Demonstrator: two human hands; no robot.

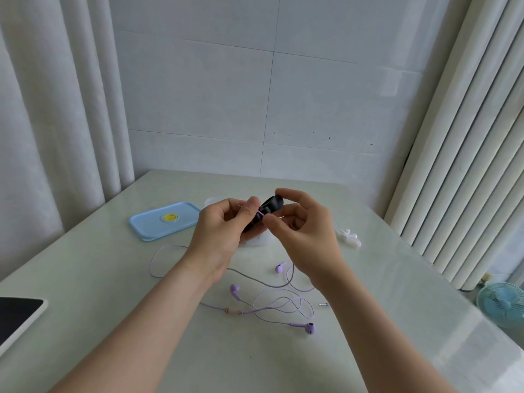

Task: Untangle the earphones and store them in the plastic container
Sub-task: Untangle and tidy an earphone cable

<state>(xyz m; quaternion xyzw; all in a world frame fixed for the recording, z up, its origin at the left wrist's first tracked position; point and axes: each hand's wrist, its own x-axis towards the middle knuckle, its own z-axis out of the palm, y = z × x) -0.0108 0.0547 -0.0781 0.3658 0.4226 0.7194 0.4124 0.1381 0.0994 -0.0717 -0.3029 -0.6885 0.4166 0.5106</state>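
Note:
My left hand [224, 231] grips a black oblong object [265, 212] held above the table. My right hand [300, 225] pinches its upper end and a pale purple cord beside it. Purple wired earphones [272, 304] lie in loose loops on the table below my hands, with earbuds at the centre, right and lower right, and the metal plug [323, 304] to the right. The clear plastic container [256, 239] sits behind my hands, mostly hidden by them. Its blue lid [164, 221] with a yellow centre lies to the left.
A white earphone bundle [348, 236] lies right of my hands. A tablet with a dark screen [17, 316] pokes in at the left edge. Curtains hang on both sides, a tiled wall stands behind the pale table [113, 279], and a small blue fan [504, 304] is at the right.

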